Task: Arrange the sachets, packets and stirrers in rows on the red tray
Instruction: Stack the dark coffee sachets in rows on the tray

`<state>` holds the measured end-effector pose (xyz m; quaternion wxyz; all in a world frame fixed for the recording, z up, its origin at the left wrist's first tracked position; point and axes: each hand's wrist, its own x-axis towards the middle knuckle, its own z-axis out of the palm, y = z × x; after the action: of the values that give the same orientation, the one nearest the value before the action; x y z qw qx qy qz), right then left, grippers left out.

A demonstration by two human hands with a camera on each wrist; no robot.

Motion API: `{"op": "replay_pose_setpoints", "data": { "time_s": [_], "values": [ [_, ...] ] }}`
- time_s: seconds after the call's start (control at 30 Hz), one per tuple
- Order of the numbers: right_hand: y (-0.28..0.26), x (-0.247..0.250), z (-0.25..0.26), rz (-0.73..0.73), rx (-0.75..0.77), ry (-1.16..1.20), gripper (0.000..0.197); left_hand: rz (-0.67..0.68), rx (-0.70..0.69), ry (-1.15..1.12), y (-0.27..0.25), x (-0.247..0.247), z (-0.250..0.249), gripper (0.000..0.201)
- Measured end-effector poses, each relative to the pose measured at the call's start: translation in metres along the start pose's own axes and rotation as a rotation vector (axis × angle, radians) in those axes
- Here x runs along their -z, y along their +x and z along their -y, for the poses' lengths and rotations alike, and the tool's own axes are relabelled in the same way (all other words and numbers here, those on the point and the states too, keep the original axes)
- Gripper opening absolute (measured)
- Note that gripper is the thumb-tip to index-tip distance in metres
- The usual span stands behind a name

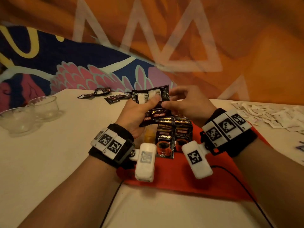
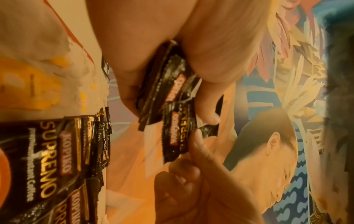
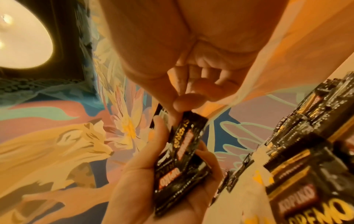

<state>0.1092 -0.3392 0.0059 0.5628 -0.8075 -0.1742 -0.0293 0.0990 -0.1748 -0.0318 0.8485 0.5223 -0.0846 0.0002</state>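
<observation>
Now my left hand (image 1: 139, 112) grips the coffee packets (image 1: 153, 97) and my right hand (image 1: 184, 102) pinches one; pulling carelessly could spill the bunch over the red tray (image 1: 181, 175).

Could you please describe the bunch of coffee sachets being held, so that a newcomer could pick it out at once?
Start at the red tray near the table's front edge. Above it, the left hand grips a bunch of black sachets, and the right hand pinches its edge. Unlike the sachets on the tray and the loose ones further back, it is held in the air.
</observation>
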Motion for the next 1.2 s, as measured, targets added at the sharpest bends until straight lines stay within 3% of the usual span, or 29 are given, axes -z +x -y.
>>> {"op": "replay_pose_setpoints", "data": {
  "time_s": [0.1,0.2,0.37,0.47,0.57,0.67,0.77,0.97,1.07,1.17,1.2],
  "values": [
    [-0.002,0.006,-0.002,-0.088,0.086,0.047,0.016,-0.04,0.027,-0.02,0.002,0.002,-0.004,0.053],
    [-0.002,0.011,-0.004,-0.224,0.206,-0.063,0.018,-0.026,0.138,-0.096,0.003,0.003,-0.007,0.059],
    [-0.008,0.009,-0.001,-0.124,0.334,-0.164,0.038,0.025,0.102,-0.06,-0.003,-0.002,-0.007,0.032],
    [-0.008,0.011,-0.005,-0.097,0.299,-0.141,0.034,-0.081,0.01,0.011,-0.001,-0.001,-0.006,0.045],
    [-0.007,0.01,-0.011,-0.156,0.195,0.023,0.014,-0.119,-0.06,0.021,-0.001,-0.003,-0.004,0.045],
    [-0.005,0.007,-0.018,-0.041,0.053,0.064,0.019,-0.092,-0.094,0.03,-0.003,-0.007,-0.002,0.045],
    [-0.004,0.007,-0.021,-0.001,0.066,0.027,0.009,-0.068,-0.093,0.003,-0.005,-0.011,-0.001,0.05],
    [-0.004,0.013,-0.019,0.073,0.121,0.016,0.013,-0.095,-0.018,-0.009,-0.008,-0.013,-0.003,0.049],
    [-0.005,0.012,-0.018,0.099,0.112,0.076,0.014,-0.137,-0.04,0.056,-0.007,-0.013,-0.002,0.027],
    [-0.006,0.01,-0.014,0.093,0.051,0.276,0.005,-0.146,-0.194,0.218,-0.005,-0.015,0.0,0.007],
    [-0.006,0.01,-0.013,0.079,0.012,0.349,0.012,-0.132,-0.234,0.257,-0.005,-0.016,0.001,0.008]
  ]
}}
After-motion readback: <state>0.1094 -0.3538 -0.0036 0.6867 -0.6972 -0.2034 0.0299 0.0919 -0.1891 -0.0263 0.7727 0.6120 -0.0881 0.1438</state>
